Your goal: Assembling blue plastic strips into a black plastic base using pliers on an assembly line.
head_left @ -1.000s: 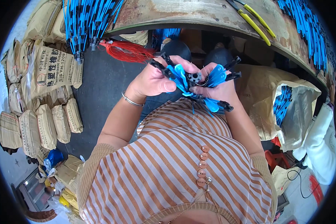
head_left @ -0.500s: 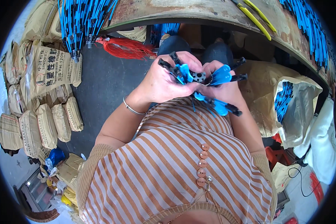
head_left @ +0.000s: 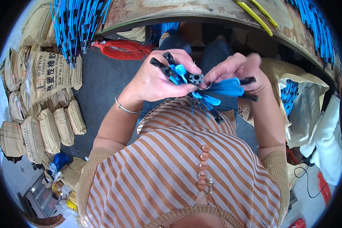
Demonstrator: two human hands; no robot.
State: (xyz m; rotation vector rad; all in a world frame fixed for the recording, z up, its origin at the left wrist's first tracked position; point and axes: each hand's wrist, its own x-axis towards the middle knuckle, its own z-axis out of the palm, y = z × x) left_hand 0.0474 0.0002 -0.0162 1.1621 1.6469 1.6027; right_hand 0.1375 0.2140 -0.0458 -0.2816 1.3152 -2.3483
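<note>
My left hand (head_left: pixel 155 78) is closed around a black toothed hub (head_left: pixel 195 78) that has blue and black arms fanning out from it. Black-tipped arms (head_left: pixel 165 64) stick out past its fingers, and its thumb presses beneath the hub. My right hand (head_left: pixel 235 70) is at the hub's right side, with fingertips drawn together near its edge. What they pinch is hidden. A blurred blue blade (head_left: pixel 228 87) with black ends crosses in front of that palm. A thin curved wire (head_left: pixel 204 88) shows under the hub. More blue pieces (head_left: pixel 207 99) hang below.
A worn wooden bench (head_left: pixel 152 9) curves across the far side, holding yellow-handled pliers (head_left: pixel 256 15) and bundles of blue rods (head_left: pixel 317 34). Blue rods (head_left: pixel 74 26) also hang at far left, near a red strand bundle (head_left: pixel 121 49). Paper sacks (head_left: pixel 45 125) are stacked left; an open sack (head_left: pixel 300 102) stands right.
My right hand has drawn back to the right, its outer fingers lifting, and the blue blade beside it has swung. My left hand, still gripping the hub, has shifted slightly left.
</note>
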